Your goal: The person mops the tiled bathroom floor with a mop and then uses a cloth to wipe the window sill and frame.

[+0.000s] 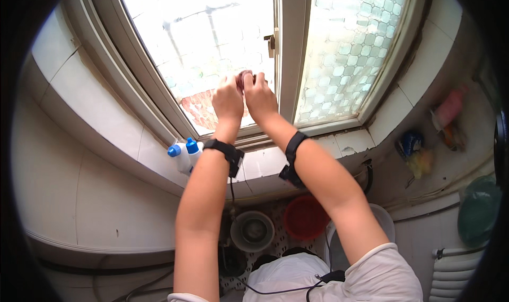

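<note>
Both my arms reach up before a framed window. My left hand [228, 100] and my right hand [260, 97] meet close together, their fingers around a small dark reddish-brown thing [244, 78], perhaps cloth; its exact kind cannot be told. The bright left window pane [199, 35] lies behind them, and the window handle [271, 45] is up and to the right of my right hand. A black strap with a small device is on each wrist. Two white bottles with blue caps [193, 148] stand on the tiled sill below my left hand, beside my left forearm.
Below the sill [262, 163] a grey-white bucket [252, 231] and a red basin [305, 217] stand on the floor, with a larger white tub [383, 222] to the right. Packets hang at the right wall, above a white radiator [453, 278]. A cable runs by my body.
</note>
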Demonstrator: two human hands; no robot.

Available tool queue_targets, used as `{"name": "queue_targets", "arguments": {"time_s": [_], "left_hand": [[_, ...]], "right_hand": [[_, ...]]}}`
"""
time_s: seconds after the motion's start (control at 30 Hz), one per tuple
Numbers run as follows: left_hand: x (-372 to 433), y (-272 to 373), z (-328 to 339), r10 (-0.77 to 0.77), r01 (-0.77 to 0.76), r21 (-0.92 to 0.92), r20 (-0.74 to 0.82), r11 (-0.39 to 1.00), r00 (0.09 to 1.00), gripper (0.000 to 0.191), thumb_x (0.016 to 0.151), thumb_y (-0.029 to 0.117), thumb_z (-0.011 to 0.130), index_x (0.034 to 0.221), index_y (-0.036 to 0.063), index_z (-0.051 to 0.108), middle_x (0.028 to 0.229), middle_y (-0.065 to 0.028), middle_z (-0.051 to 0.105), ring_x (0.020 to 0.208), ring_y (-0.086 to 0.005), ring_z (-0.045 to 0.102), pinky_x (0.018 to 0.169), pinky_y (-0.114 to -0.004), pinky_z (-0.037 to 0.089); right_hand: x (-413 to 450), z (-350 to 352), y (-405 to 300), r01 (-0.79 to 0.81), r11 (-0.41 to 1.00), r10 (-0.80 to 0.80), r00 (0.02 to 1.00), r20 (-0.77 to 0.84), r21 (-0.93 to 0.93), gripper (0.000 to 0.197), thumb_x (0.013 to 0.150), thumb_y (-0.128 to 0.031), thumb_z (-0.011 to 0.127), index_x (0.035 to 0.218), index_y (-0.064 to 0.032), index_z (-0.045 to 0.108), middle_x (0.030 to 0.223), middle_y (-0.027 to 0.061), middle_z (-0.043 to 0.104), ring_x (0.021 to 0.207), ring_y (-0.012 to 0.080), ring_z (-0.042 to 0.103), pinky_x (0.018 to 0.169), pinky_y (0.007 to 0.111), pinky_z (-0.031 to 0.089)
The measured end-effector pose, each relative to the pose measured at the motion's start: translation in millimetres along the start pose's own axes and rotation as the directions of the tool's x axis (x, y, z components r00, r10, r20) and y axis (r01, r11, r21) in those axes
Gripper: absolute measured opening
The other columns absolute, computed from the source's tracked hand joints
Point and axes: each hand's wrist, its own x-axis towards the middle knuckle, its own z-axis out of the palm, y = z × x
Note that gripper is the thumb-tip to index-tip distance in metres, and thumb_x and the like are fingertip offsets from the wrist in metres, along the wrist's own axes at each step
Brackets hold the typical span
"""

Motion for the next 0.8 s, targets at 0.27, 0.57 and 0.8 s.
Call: {"name": "queue_targets", "arguments": {"time_s": [0.27, 0.57, 0.8], "left_hand": [[-66, -22, 53, -0.214, 0.214, -0.125, 0.014, 0.969, 0.977, 0.009, 0.084, 0.008, 0.062, 0.080, 0.0002, 0.064, 0.086, -0.0192, 0.064, 0.075, -0.0406, 0.061, 0.068, -0.048, 0.048], [-106, -47, 84, -0.457, 0.467, -0.109, 0.100, 0.878, 0.884, 0.006, 0.082, 0.007, 0.060, 0.081, 0.0017, 0.059, 0.087, -0.0165, 0.061, 0.080, -0.0397, 0.061, 0.071, -0.049, 0.047], [-19, -26, 18, -0.418, 0.310, -0.330, -0.339, 0.892, 0.843, 0.011, 0.088, 0.008, 0.064, 0.091, -0.0019, 0.059, 0.092, -0.0160, 0.057, 0.080, -0.0309, 0.060, 0.068, -0.041, 0.048]], "right_hand": [[-74, 42, 19, -0.262, 0.950, 0.229, 0.955, 0.190, 0.169, 0.019, 0.091, -0.010, 0.057, 0.109, -0.0047, 0.051, 0.100, 0.0209, 0.051, 0.078, 0.0390, 0.067, 0.061, 0.046, 0.056], [-105, 70, 37, -0.386, 0.880, 0.305, 0.905, 0.295, 0.276, 0.015, 0.089, -0.013, 0.061, 0.103, -0.0085, 0.057, 0.099, 0.0197, 0.055, 0.079, 0.0436, 0.064, 0.066, 0.050, 0.053], [4, 17, -20, 0.024, 0.825, 0.018, 0.997, -0.069, 0.564, 0.025, 0.082, -0.005, 0.066, 0.107, -0.0073, 0.062, 0.102, 0.0156, 0.056, 0.086, 0.0358, 0.064, 0.073, 0.045, 0.055]]}}
